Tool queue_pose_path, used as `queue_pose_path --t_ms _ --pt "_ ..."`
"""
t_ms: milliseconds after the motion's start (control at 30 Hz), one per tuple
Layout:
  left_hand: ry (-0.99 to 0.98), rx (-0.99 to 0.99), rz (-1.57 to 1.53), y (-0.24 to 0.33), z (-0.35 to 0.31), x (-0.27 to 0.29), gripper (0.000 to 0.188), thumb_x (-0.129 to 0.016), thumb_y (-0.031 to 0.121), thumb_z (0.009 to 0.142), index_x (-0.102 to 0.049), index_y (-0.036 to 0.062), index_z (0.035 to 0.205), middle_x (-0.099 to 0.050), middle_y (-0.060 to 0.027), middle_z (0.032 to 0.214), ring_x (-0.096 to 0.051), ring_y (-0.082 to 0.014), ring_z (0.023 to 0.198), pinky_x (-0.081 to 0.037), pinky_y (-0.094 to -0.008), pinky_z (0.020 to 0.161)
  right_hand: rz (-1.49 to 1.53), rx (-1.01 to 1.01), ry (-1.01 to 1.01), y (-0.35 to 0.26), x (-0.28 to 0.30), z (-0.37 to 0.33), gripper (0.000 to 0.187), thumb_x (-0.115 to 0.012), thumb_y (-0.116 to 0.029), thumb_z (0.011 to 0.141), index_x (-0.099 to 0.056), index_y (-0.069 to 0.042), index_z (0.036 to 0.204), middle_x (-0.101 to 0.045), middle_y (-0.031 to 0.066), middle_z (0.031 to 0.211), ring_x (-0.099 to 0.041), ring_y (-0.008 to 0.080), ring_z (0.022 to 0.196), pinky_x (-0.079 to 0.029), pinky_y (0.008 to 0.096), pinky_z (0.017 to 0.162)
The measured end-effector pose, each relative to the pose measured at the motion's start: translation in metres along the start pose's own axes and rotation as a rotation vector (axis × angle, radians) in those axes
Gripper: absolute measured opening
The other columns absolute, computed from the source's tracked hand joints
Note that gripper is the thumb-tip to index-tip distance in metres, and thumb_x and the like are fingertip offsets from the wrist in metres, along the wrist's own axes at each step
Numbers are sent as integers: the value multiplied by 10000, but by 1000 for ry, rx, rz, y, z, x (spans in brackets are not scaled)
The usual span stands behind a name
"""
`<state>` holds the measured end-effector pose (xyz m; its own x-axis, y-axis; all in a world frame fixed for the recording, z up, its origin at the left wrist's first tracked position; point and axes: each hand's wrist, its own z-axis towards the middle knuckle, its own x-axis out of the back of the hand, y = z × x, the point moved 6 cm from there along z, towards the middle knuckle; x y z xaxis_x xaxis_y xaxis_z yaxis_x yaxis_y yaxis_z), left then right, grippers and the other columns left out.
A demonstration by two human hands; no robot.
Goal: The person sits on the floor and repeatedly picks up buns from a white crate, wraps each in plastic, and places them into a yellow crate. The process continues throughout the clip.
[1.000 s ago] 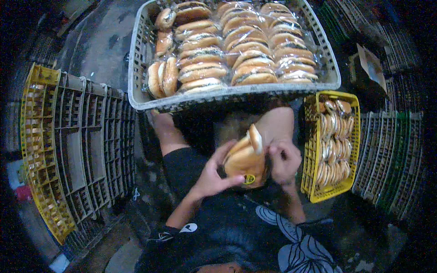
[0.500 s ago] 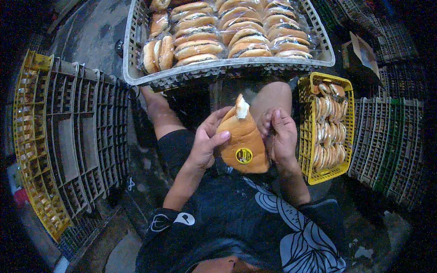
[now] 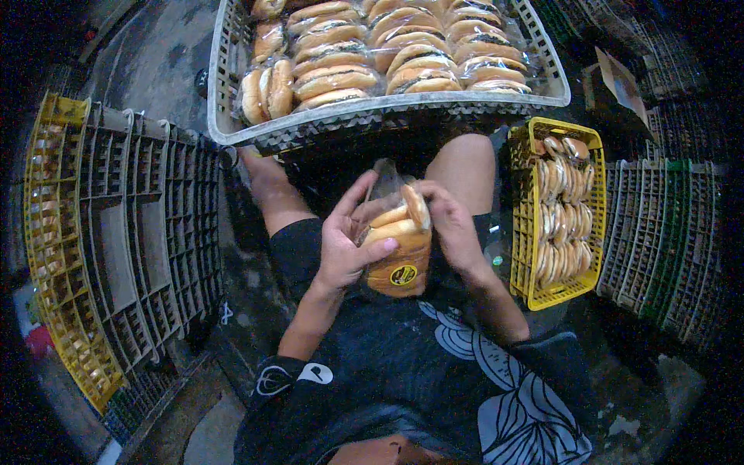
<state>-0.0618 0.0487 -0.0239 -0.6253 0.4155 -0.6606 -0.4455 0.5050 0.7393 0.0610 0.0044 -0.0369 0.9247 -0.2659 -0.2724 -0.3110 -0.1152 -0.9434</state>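
In front of my lap, my left hand (image 3: 341, 246) is closed around a bread bun in a clear plastic bag (image 3: 399, 260), its thumb across the front. A round yellow and black sticker (image 3: 404, 275) shows low on the bag. The bag's loose clear end (image 3: 384, 180) stands up above the bread. Close against the right side, my right hand (image 3: 453, 232) has its fingers curled at a tilted piece of bread (image 3: 416, 208) at the bag's top. Its fingertips are partly hidden behind the bread.
Ahead stands a large grey crate (image 3: 387, 112) of filled buns in clear wrappers (image 3: 333, 77). A yellow basket (image 3: 528, 225) on the right holds rows of buns (image 3: 563, 217). Stacked crates (image 3: 147, 232) rise on the left, more crates (image 3: 659, 240) at the far right. An opened cardboard box (image 3: 620, 85) sits back right.
My right hand has moved left and up to the bread's top. The bread has turned and looks narrower, with the bag's clear end now standing up. The left hand keeps its hold.
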Motion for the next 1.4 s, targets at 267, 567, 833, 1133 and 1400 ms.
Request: queue_pose_path --t_ms 267,567,833,1133,1400 --pt "32 -212 467 -6 0 -3 59 -534 62 814 -577 25 800 -517 6 774 -480 -92 706 -394 -225 670 -78 20 -53 -33 -6 -9 198 -584 -95 777 -567 -23 961 -572 62 811 -536 156 814 -408 266 761" --pt "250 103 501 -22 -5 12 184 -606 -2 740 -514 -12 900 -567 -42 854 -533 -96 780 -442 -213 671 -186 200 49 -14 -8 -7 111 -605 -75 760 -520 -16 803 -544 38 765 -543 138 779 -446 293 723" --pt "147 -186 949 -4 -21 5 130 -598 -15 721 -518 -5 823 -580 -105 757 -578 -168 652 -470 -261 599 -626 274 -80 -21 -19 -11 131 -602 -64 716 -583 -9 833 -562 94 783 -557 213 714 -456 307 638" --pt "-199 -33 1318 -30 -38 14 203 -469 171 826 -544 -15 798 -517 -100 754 -493 -236 726 -407 -307 700 -887 31 -220 4 -23 -46 174 -531 -131 742 -565 -43 888 -535 111 784 -511 277 767 -432 366 651" --pt "-232 -121 928 -59 -32 31 238 -432 194 867 -536 -19 842 -580 -99 864 -557 -198 824 -411 -290 799 -956 -153 -210 32 -4 -65 347 -560 -195 770 -459 16 1026 -504 162 935 -510 294 878 -446 369 738"
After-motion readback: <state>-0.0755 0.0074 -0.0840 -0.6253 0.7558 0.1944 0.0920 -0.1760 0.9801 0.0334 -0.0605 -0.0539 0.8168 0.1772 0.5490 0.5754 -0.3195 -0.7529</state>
